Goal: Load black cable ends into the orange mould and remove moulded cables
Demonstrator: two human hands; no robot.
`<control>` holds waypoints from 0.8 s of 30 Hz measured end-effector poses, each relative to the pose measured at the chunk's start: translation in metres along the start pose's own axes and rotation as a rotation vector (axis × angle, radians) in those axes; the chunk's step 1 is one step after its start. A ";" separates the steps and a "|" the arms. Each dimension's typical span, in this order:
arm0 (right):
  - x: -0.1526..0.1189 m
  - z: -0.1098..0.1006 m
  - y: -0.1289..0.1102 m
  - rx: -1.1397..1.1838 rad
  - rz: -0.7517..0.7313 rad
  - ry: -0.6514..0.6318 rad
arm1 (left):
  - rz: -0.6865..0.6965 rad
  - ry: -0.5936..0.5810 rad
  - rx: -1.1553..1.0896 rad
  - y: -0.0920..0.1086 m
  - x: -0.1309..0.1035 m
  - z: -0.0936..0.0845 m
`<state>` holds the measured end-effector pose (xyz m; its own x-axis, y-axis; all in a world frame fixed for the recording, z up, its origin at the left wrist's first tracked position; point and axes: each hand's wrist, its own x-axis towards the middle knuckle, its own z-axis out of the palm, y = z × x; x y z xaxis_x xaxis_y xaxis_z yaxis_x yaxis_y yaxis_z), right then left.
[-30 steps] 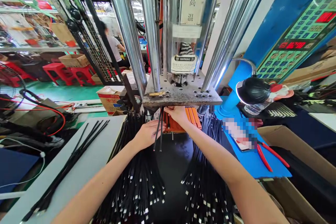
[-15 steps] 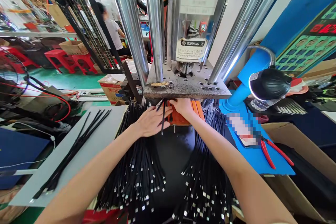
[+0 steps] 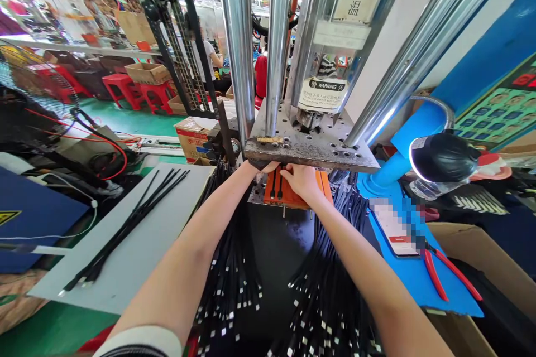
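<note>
Your left arm reaches far forward, and your left hand (image 3: pixel 268 166) goes in under the thick, scuffed grey metal plate (image 3: pixel 310 148). Most of it is hidden, so I cannot tell if it is open or holding something. Your right arm slants in from the other side. Your right hand (image 3: pixel 302 179) is low over the flat orange block (image 3: pixel 295 198), with its fingers bent and their tips close to the two thin black cables (image 3: pixel 280 185). I cannot tell if it grips them. The cables lie straight and side by side on the block, just under the plate's front edge. Big floppy bunches of black cables (image 3: pixel 335 268) with shiny square ends lie on both sides of the smooth black table top (image 3: pixel 276 273).
</note>
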<state>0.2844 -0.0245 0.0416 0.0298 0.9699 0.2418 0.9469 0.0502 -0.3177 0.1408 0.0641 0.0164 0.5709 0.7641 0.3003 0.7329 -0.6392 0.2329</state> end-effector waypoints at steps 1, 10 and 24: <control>-0.009 -0.005 0.011 -0.011 -0.014 0.010 | -0.041 -0.014 0.028 -0.003 -0.008 -0.001; -0.121 -0.020 0.117 -0.444 0.396 -0.358 | -0.291 -0.231 0.181 -0.030 -0.072 0.006; -0.130 -0.052 0.051 0.291 -0.029 0.124 | 0.142 0.085 -0.532 0.069 -0.099 -0.094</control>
<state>0.3455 -0.1599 0.0415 0.0597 0.9313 0.3592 0.8171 0.1612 -0.5535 0.0995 -0.0637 0.0896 0.6025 0.6717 0.4311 0.3510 -0.7080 0.6128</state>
